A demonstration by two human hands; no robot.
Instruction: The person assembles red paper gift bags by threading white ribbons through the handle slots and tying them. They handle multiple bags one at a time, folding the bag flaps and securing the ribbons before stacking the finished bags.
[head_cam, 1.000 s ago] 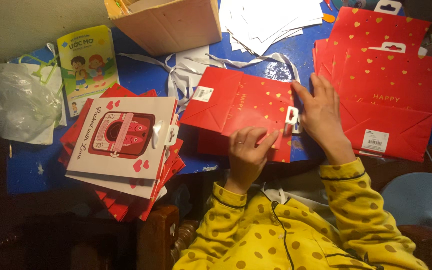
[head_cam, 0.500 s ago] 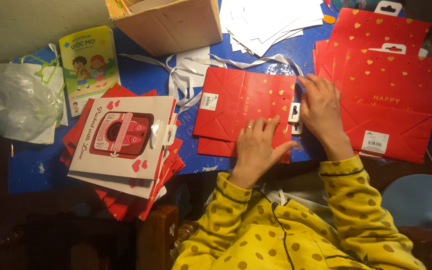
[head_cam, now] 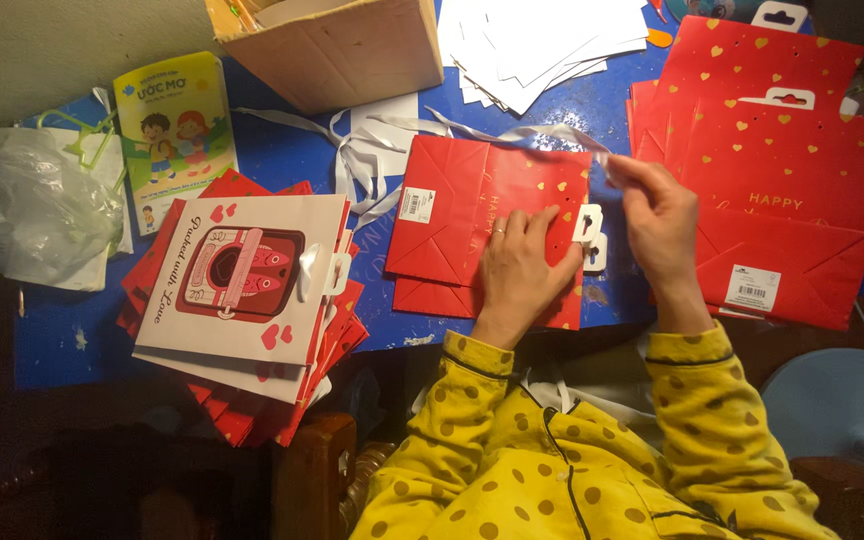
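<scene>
Now, two hands work a ribbon at a flat red bag.
Left hand [head_cam: 518,268] lies open, palm down, pressing the red gift bag [head_cam: 472,220] to the blue surface [head_cam: 282,160]. Right hand [head_cam: 658,218] is pinched shut on a white ribbon [head_cam: 542,135] just above the bag's white tab [head_cam: 589,235]. Right of it lies a stack of red bags [head_cam: 782,190]; left of the left hand, a white heart-printed bag [head_cam: 242,280]; beyond, a cardboard box [head_cam: 342,45] and loose paper sheets [head_cam: 542,40].
</scene>
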